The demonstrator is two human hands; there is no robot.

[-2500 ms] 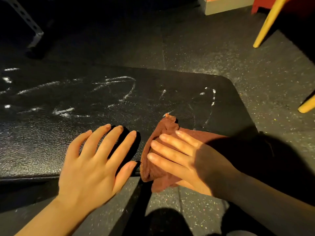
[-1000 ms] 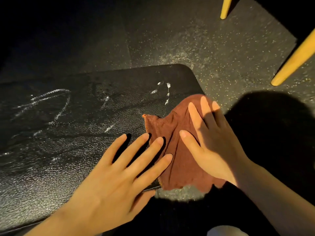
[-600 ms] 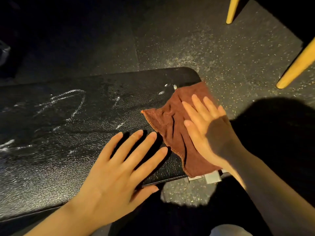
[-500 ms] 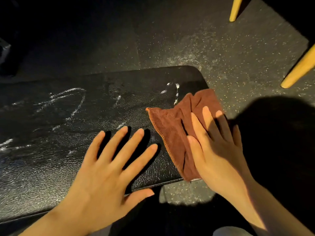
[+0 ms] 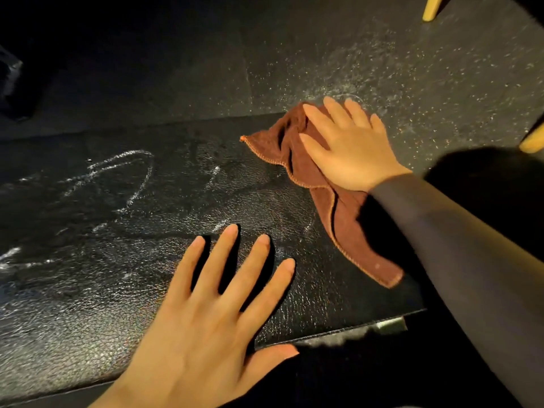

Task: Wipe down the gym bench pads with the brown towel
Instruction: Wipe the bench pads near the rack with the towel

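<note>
Looking down, we log the scene line by line.
Right hand: our right hand [image 5: 347, 148] lies flat on the towel [image 5: 332, 207] at the far right corner of the bench pad [image 5: 147, 231]; fingers straight and slightly spread, pressing down, not curled round the cloth; fingertips point away from us and a bit left.
Right arm: our dark sleeve [image 5: 459, 260] runs from the lower right up to the wrist, crossing over the pad's right end.
Left hand: our left hand [image 5: 212, 313] rests palm down on the pad's near part; fingers straight and fanned, pointing away and to the right; thumb hangs past the near edge; it holds nothing.
Towel place: on the pad's right end, bunched under our right hand, its far part at the pad's far edge.
Towel axis: we see the long axis run from the far corner toward the near right; one stitched corner points left, another lies at the near right.
Pad: black, grained, long axis left to right; white streaks [image 5: 123, 178] on the left and middle.
Floor: dark speckled floor [image 5: 412, 83] beyond the pad.
Other: yellow legs [image 5: 431, 7] at the top right and right edge.
</note>
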